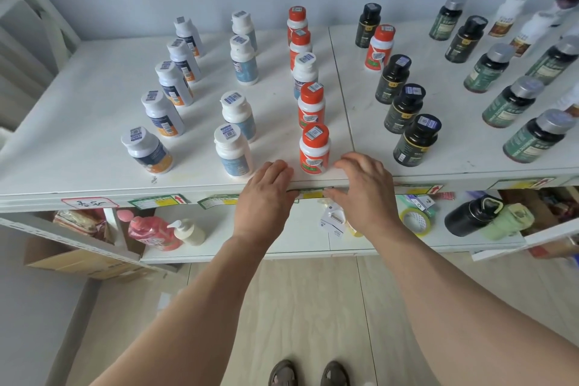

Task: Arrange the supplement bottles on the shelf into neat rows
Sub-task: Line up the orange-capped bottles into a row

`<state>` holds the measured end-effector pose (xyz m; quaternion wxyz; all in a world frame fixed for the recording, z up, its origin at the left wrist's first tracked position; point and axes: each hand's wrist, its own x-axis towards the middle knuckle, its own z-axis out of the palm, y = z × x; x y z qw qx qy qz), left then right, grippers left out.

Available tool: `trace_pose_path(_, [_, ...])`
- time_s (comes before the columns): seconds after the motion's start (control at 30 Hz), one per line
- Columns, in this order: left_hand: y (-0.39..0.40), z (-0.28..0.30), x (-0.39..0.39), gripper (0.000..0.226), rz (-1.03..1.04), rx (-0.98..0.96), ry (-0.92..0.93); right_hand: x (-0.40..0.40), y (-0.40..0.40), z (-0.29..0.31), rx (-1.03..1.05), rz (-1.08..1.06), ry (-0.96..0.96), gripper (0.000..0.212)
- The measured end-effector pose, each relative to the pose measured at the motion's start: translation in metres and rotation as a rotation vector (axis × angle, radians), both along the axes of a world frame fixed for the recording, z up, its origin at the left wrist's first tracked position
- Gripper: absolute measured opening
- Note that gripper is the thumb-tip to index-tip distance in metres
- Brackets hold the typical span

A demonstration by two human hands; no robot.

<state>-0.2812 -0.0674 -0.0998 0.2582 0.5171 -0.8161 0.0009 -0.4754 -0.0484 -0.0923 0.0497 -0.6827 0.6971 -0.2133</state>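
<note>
Now squaring up the front of the orange row: left hand (266, 194) and right hand (365, 189) both relaxed and holding nothing, resting at the front edge of the top shelf (78, 110), one on each side of the front orange-capped bottle (314, 149). Cannot tell whether fingertips touch that bottle or just sit beside it.

Already standing in files running back toward the wall: white bottles with navy-and-orange labels (163, 113) at left, white bottles with pale blue labels (236, 131) next, then the orange file, then black bottles (407, 110), with green-labelled bottles (513, 103) far right.

Probably needed next: pulling the stray orange-capped bottle (379, 47) out from among the black ones and moving the white-capped bottle (305, 74) out of the orange file. Also closing the gap midway along the pale blue file.

In the way: close-set black bottles around the stray, easy to knock when reaching in. Below, on the lower shelf: a pink pouch (150, 233), a pump bottle (188, 232), a tape roll (415, 221), a black flask (471, 216).
</note>
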Motion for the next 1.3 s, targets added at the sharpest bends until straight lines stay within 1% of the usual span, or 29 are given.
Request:
trace_pose_path(0.13, [0.005, 0.015, -0.004, 0.040, 0.038, 0.136, -0.046, 0.000, 0.000, 0.017, 0.118, 0.041, 0.004, 0.049])
trace_pose_path(0.23, [0.011, 0.031, -0.007, 0.048, 0.057, 0.275, -0.037, -0.004, 0.001, 0.037, 0.193, 0.071, -0.038, 0.051])
trace_pose_path(0.3, [0.012, 0.042, -0.009, 0.054, 0.082, 0.349, -0.023, -0.008, 0.000, 0.054, 0.192, 0.063, -0.093, 0.053])
trace_pose_path(0.37, [0.010, 0.052, -0.012, 0.058, 0.120, 0.424, 0.042, -0.008, -0.004, 0.073, 0.167, 0.061, -0.202, 0.055])
trace_pose_path(0.47, [0.004, 0.067, -0.018, 0.061, 0.189, 0.554, 0.233, -0.002, -0.013, 0.099, 0.179, 0.104, -0.376, 0.055])
trace_pose_path(0.53, [0.000, 0.072, -0.020, 0.064, 0.209, 0.623, 0.300, 0.005, -0.021, 0.110, 0.231, 0.139, -0.431, 0.056])
trace_pose_path(0.6, [-0.004, 0.076, -0.022, 0.065, 0.209, 0.667, 0.342, 0.010, -0.031, 0.115, 0.288, 0.163, -0.443, 0.060])
trace_pose_path(0.67, [-0.008, 0.077, -0.025, 0.062, 0.189, 0.698, 0.375, 0.012, -0.038, 0.114, 0.347, 0.173, -0.428, 0.060])
trace_pose_path(0.77, [-0.015, 0.076, -0.028, 0.050, 0.126, 0.726, 0.415, 0.013, -0.045, 0.111, 0.393, 0.154, -0.413, 0.056])
trace_pose_path(0.9, [-0.021, 0.073, -0.024, 0.046, 0.070, 0.791, 0.509, 0.010, -0.050, 0.114, 0.360, 0.101, -0.446, 0.048])
trace_pose_path(1.0, [-0.023, 0.073, -0.018, 0.046, -0.004, 0.871, 0.630, 0.009, -0.051, 0.120, 0.344, 0.094, -0.472, 0.047])
trace_pose_path(1.13, [-0.023, 0.086, -0.014, 0.038, -0.108, 0.972, 0.774, 0.007, -0.052, 0.126, 0.307, 0.084, -0.478, 0.044])
trace_pose_path(1.3, [-0.029, 0.096, -0.014, 0.038, -0.130, 1.023, 0.807, 0.004, -0.058, 0.131, 0.277, 0.059, -0.502, 0.042])
